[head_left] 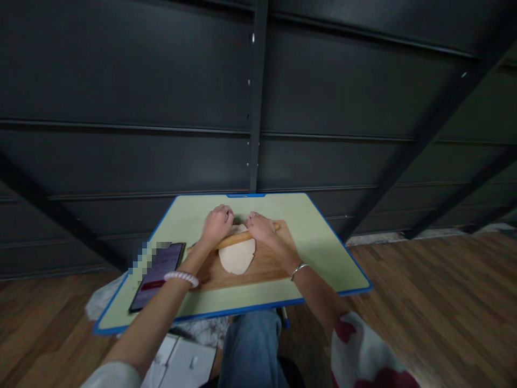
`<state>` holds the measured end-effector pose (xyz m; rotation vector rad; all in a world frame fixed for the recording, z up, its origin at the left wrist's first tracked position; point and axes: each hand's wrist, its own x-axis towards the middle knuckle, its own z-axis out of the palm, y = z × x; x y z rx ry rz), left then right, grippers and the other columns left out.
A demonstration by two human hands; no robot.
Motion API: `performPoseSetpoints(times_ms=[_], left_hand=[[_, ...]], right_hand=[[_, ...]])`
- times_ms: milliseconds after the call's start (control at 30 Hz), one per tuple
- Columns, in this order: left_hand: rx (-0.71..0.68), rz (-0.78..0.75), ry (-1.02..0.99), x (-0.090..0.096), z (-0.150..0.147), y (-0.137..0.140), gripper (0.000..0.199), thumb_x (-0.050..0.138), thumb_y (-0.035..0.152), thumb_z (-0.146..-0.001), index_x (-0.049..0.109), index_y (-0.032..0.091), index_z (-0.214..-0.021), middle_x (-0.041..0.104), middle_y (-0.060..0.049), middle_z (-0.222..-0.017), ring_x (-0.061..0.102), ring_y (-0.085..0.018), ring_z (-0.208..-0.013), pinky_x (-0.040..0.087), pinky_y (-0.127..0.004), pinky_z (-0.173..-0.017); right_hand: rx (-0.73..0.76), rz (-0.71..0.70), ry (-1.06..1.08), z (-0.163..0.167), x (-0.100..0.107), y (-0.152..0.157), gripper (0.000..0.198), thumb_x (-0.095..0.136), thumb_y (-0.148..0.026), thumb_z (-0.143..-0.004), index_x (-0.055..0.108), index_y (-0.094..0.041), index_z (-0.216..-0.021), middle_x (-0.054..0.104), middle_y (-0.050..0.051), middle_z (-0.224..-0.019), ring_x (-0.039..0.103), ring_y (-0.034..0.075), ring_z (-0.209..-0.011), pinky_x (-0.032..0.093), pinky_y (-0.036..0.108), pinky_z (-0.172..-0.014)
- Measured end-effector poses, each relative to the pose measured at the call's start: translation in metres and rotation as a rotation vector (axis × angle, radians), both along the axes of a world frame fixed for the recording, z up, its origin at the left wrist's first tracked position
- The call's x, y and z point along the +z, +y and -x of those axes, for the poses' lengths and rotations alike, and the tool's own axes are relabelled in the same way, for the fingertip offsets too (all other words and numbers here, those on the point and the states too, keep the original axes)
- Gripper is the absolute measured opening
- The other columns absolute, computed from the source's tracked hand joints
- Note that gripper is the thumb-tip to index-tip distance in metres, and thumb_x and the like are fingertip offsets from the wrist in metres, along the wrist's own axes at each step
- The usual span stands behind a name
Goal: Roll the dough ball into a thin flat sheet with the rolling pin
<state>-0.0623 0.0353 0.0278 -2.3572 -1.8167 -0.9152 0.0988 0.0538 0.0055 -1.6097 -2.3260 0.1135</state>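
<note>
A wooden rolling pin lies at a slant across a flat, pale sheet of dough. My left hand is closed over the pin's left part, and its fingers curl away from me. Over the right part, my right hand grips the same pin, with the tapered end showing past it. Under the dough is a wooden board, which rests on a pale green table with a blue rim. The dough's near edge is rounded, with a small notch at its right side; its far part is partly hidden by the pin and hands.
A phone lies on the table beside my left forearm. Behind the table rises a dark panelled wall. My jeans-clad leg is under the near edge, by a white box on the floor. Clear plastic shows at left.
</note>
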Motion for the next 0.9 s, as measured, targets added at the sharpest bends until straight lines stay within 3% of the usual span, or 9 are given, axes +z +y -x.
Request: performPoseSetpoints(times_ms=[100, 200, 367, 500, 667, 800, 900], left_hand=[[0.043, -0.067, 0.215, -0.002, -0.003, -0.029, 0.027, 0.034, 0.024, -0.086, 0.059, 0.016, -0.089, 0.06, -0.013, -0.095, 0.053, -0.026, -0.097, 0.04, -0.038, -0.085], [0.101, -0.073, 0.3, -0.018, -0.001, -0.062, 0.036, 0.031, 0.034, -0.09, 0.058, 0.013, -0.104, 0.057, -0.018, -0.109, 0.048, -0.031, -0.11, 0.037, -0.043, -0.09], [0.079, -0.01, 0.365, -0.033, 0.015, -0.088, 0.048, 0.029, 0.04, -0.091, 0.045, 0.013, -0.128, 0.049, -0.017, -0.13, 0.037, -0.03, -0.127, 0.026, -0.044, -0.103], [0.031, 0.151, 0.37, -0.019, 0.019, -0.076, 0.052, 0.028, 0.042, -0.09, 0.042, 0.013, -0.132, 0.05, -0.017, -0.131, 0.04, -0.031, -0.125, 0.028, -0.045, -0.101], [-0.038, 0.293, 0.383, -0.011, 0.017, -0.042, 0.06, 0.03, 0.051, -0.087, 0.046, 0.007, -0.125, 0.052, -0.022, -0.127, 0.042, -0.033, -0.124, 0.029, -0.044, -0.1], [-0.049, 0.399, 0.411, -0.013, 0.021, -0.021, 0.067, 0.021, 0.051, -0.089, 0.04, 0.002, -0.131, 0.039, -0.024, -0.139, 0.031, -0.032, -0.133, 0.02, -0.046, -0.107], [-0.067, 0.425, 0.44, -0.015, 0.025, -0.006, 0.066, 0.013, 0.049, -0.092, 0.038, 0.005, -0.134, 0.036, -0.019, -0.143, 0.026, -0.026, -0.136, 0.012, -0.045, -0.111]], right_hand=[[-0.022, -0.033, -0.006, -0.001, -0.002, -0.013, 0.029, 0.032, -0.028, -0.095, 0.056, -0.016, -0.104, 0.062, 0.014, -0.107, 0.056, 0.024, -0.101, 0.039, 0.033, -0.086], [-0.008, -0.088, -0.008, -0.009, -0.006, -0.037, 0.036, 0.025, -0.032, -0.097, 0.055, -0.016, -0.107, 0.063, 0.013, -0.106, 0.055, 0.024, -0.102, 0.037, 0.037, -0.09], [0.223, -0.178, -0.011, -0.029, -0.009, -0.075, 0.041, 0.032, -0.032, -0.096, 0.038, -0.021, -0.136, 0.048, 0.009, -0.136, 0.04, 0.024, -0.124, 0.02, 0.043, -0.106], [0.233, -0.112, -0.009, -0.033, -0.008, -0.073, 0.045, 0.031, -0.035, -0.096, 0.035, -0.023, -0.139, 0.04, 0.007, -0.143, 0.032, 0.021, -0.131, 0.017, 0.042, -0.108], [0.213, -0.07, -0.028, -0.027, -0.01, -0.041, 0.047, 0.028, -0.038, -0.097, 0.041, -0.016, -0.136, 0.04, 0.01, -0.143, 0.029, 0.022, -0.134, 0.021, 0.04, -0.109], [0.229, -0.071, -0.026, -0.023, -0.011, -0.019, 0.049, 0.028, -0.038, -0.097, 0.045, -0.009, -0.132, 0.042, 0.015, -0.14, 0.029, 0.022, -0.134, 0.022, 0.038, -0.11], [0.225, -0.07, -0.049, -0.02, -0.008, -0.007, 0.048, 0.026, -0.037, -0.097, 0.048, -0.008, -0.129, 0.044, 0.015, -0.138, 0.031, 0.021, -0.133, 0.021, 0.036, -0.11]])
